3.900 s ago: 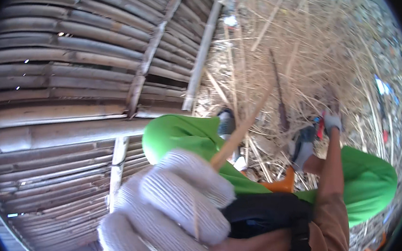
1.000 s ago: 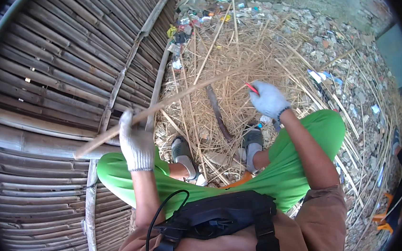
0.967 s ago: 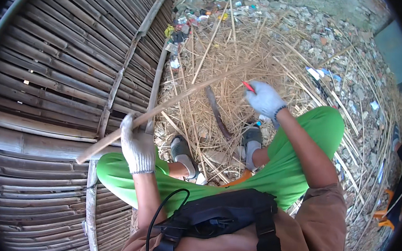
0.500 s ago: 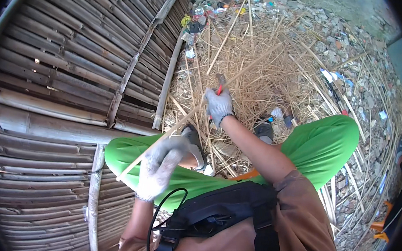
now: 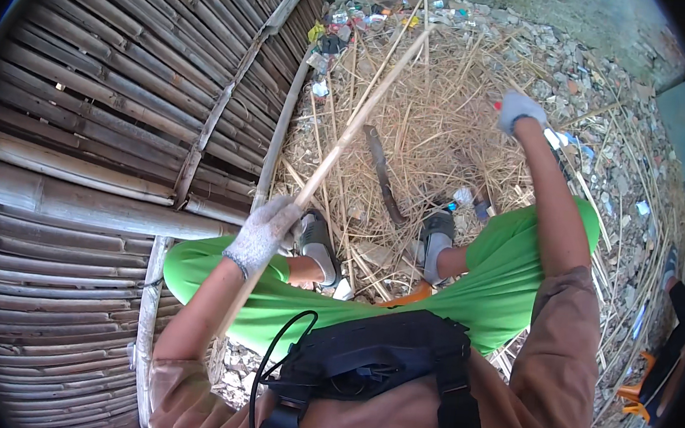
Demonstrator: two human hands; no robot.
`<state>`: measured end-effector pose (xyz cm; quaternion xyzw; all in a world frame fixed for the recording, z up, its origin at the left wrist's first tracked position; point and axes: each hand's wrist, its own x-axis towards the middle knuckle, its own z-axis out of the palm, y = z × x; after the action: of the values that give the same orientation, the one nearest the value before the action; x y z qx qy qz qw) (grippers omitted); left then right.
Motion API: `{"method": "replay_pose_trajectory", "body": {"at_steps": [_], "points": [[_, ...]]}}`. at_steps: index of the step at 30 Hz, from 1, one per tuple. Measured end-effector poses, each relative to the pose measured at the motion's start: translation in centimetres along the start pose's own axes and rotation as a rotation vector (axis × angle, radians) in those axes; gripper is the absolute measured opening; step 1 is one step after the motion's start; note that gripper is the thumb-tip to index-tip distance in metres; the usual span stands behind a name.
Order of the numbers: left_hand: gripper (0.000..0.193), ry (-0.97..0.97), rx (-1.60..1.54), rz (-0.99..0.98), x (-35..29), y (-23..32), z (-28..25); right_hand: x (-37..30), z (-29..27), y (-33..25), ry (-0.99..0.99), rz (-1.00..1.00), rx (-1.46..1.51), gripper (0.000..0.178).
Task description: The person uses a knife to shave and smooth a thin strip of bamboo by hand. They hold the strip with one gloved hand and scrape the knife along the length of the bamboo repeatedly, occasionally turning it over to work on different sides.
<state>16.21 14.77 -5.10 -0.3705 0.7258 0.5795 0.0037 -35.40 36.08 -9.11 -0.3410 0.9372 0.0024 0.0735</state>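
Observation:
My left hand, in a pale work glove, is closed around a long split bamboo strip. The strip slants from beside my left thigh up to the far middle of the ground. Off to the right, my gloved right hand is raised and closed, away from the strip. A small red piece sticks out on its left side; the hand hides the rest, so its kind is unclear. Between my feet and the shavings, a dark, slim piece of wood lies on the ground.
Bamboo shavings cover the ground before my shoes. A slatted bamboo wall stands close on the left. Rubble and litter spread on the right, with loose strips among them. Another person's leg shows at the far right by an orange stool.
My right hand has moved from the strip out to the right, carrying the red piece. My left hand has shifted forward, and the strip now reaches farther ahead. The dark wood is uncovered.

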Motion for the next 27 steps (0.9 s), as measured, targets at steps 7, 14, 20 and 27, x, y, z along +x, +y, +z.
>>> {"method": "replay_pose_trajectory", "body": {"at_steps": [7,14,20,27], "points": [[0.018,0.087,-0.135,0.013,2.4,-1.9,4.4,0.4,0.1,3.1,0.087,0.064,0.216,0.044],[0.017,0.044,-0.140,0.024,3.7,-0.5,6.3,-0.3,2.9,-1.6,0.170,0.041,0.600,0.039],[0.022,-0.003,-0.005,0.117,3.9,2.0,8.8,-0.8,3.0,-5.2,0.014,-0.019,1.138,0.049],[0.035,-0.097,0.070,0.208,3.9,3.4,10.6,-0.1,1.6,-6.4,0.088,0.013,1.607,0.043]]}}
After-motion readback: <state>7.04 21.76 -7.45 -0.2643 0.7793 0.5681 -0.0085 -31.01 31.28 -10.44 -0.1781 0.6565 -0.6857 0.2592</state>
